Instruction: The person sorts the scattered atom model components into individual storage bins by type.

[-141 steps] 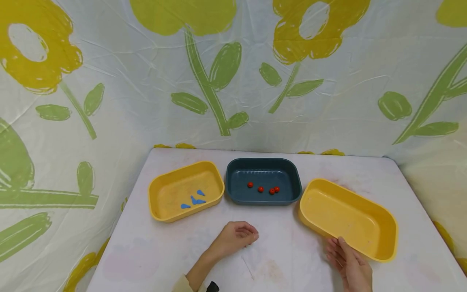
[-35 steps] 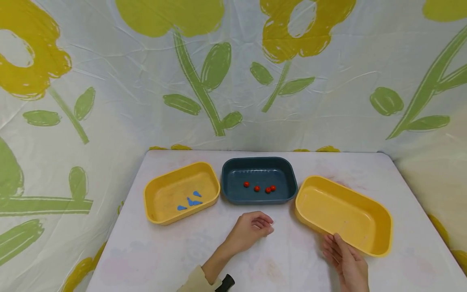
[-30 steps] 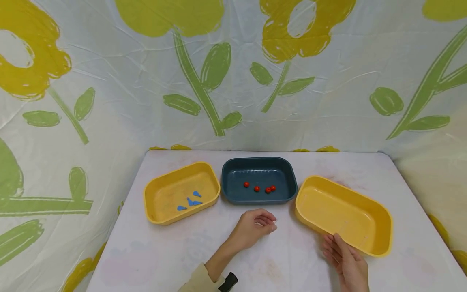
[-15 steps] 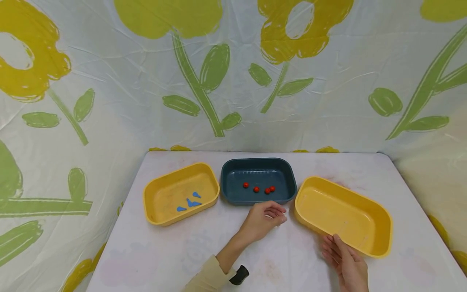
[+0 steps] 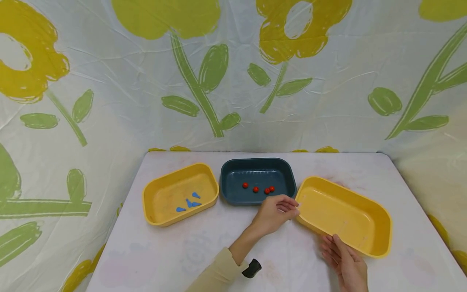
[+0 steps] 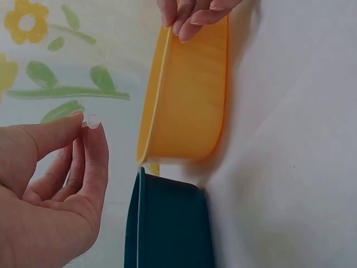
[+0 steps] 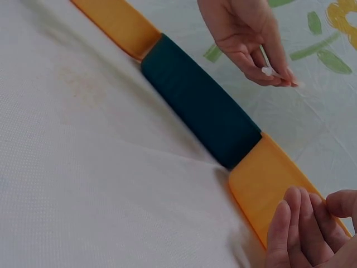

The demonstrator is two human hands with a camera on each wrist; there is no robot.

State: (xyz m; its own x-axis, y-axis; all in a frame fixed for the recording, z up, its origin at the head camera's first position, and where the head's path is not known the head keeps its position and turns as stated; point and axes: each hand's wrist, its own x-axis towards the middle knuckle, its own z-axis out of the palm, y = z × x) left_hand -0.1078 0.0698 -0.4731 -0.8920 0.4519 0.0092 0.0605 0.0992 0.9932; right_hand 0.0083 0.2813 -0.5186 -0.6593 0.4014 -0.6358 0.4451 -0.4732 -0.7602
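Note:
My left hand [image 5: 274, 214] pinches a small clear piece [image 6: 93, 121] between thumb and index finger; it has a round head and a thin stem. The fingertips are at the left end of the right yellow bin [image 5: 335, 207], overlapping its rim in the head view. My right hand [image 5: 347, 265] grips that bin's near rim, with the thumb [image 7: 341, 203] over the edge and the other fingers against the outer wall. Inside the bin lie a few thin, faint clear pieces [image 5: 344, 224], too small to make out well.
A dark teal bin [image 5: 233, 196] with several red beads [image 5: 255, 189] stands in the middle. To its left is another yellow bin [image 5: 164, 194] holding several blue drop-shaped pieces [image 5: 196, 195]. All stand on a white-covered table [image 5: 175, 259] before a flower-print cloth [image 5: 138, 81].
My left hand has moved right and away from me, from the table's middle to the right yellow bin's left end. The right hand keeps its grip on the rim.

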